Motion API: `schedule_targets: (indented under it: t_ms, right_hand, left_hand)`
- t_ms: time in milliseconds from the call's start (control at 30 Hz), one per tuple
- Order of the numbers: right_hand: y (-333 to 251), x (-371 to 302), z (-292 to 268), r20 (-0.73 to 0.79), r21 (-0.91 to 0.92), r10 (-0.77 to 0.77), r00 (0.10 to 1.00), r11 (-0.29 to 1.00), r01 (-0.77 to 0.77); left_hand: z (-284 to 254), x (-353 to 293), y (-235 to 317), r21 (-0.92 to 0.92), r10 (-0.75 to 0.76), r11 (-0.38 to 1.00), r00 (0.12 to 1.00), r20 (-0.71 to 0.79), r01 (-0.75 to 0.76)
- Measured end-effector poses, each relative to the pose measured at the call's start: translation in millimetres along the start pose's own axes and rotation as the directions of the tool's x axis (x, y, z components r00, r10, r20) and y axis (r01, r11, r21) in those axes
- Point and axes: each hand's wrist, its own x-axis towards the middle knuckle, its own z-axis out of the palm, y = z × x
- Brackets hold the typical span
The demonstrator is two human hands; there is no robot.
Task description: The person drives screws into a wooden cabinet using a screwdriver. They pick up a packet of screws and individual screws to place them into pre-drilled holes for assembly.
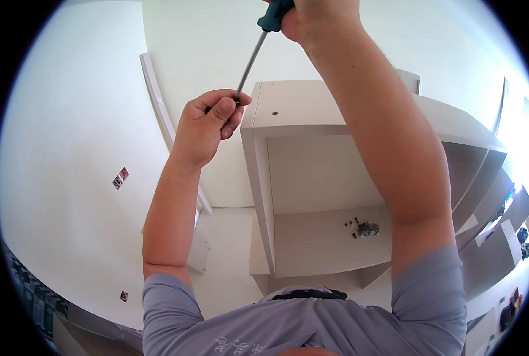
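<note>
High at the top edge, my right hand [315, 22] is closed round the teal handle of a screwdriver [253, 59], and the frame cuts off part of this hand. Its long metal shank slants down and left to my left hand [214, 121]. There the thumb and fingers pinch together at the shank's tip, around something small and dark that is mostly hidden. This hand is beside the upper left corner of a pale cabinet [303, 104], whose top panel has a small dark hole. I cannot tell whether the screwdriver's tip sits in the dark piece.
Inside the cabinet, a small clear bag [368, 229] of dark hardware lies on a shelf, with several loose pieces beside it. A long pale strip [157, 98] leans against the wall at left. Loose panels [496, 252] and tools lie at the right.
</note>
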Motion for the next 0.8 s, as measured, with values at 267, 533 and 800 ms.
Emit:
schedule_targets:
  t_ms: [267, 533, 800]
  right_hand:
    - [8.1, 12.6, -12.4, 0.131, -0.662, -0.216, 0.968, 0.707, 0.248]
    - [-3.7, 35.8, -53.0, 0.219, -0.974, -0.048, 0.975, 0.054, 0.221]
    - [95.6, 100.1, -120.0, 0.218, -0.974, 0.338, 0.916, 0.016, 0.227]
  left_hand:
    - [-5.9, 35.1, 7.7, 0.091, -0.013, 0.996, 0.994, -0.111, 0.024]
    - [-5.0, 113.7, -38.9, 0.616, -0.001, 0.787, 0.999, 0.052, -0.032]
    - [-0.9, 203.1, -109.1, 0.822, -0.243, 0.567, 0.943, 0.228, -0.053]
